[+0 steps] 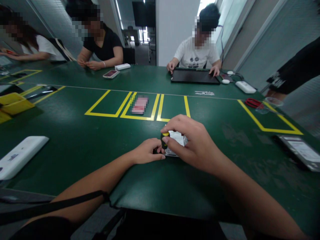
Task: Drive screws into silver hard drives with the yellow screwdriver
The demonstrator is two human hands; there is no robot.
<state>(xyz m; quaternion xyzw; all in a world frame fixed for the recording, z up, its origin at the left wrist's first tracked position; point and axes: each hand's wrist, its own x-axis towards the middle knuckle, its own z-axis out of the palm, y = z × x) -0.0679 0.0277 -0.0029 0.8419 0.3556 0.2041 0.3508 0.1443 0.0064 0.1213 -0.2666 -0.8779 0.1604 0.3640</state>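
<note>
Both forearms enter from the lower corners and converge near the centre of the frame. The right hand (193, 141) arches over from the right, back of the hand uppermost, its index finger and thumb pinching the black-and-yellow handle of a screwdriver-like tool (164, 141), which stands roughly upright. The left hand (146, 151) lies lower, just left of the tool's foot, fingers bent inward and thumb extended to the right; whether its fingertips grip anything cannot be told. Beneath the right hand, at centre, lies a silver, white-labelled drive (176, 137).

Partly concealed: the right hand covers much of the drive's right side, and the tool's tip cannot be made out, nor can the small dark shape beside the left fingers. A black strap (75, 201) crosses the left forearm. A white device (23, 156) and a yellow bin (18, 104) are cut by the left border, and a second labelled drive (302, 150) by the right.

The green tabletop (140, 190) ends at its near edge below the hands. Its surface extends on both sides of them; above, yellow tape outlines (102, 115) stand nearest, one just beyond the right knuckles.
</note>
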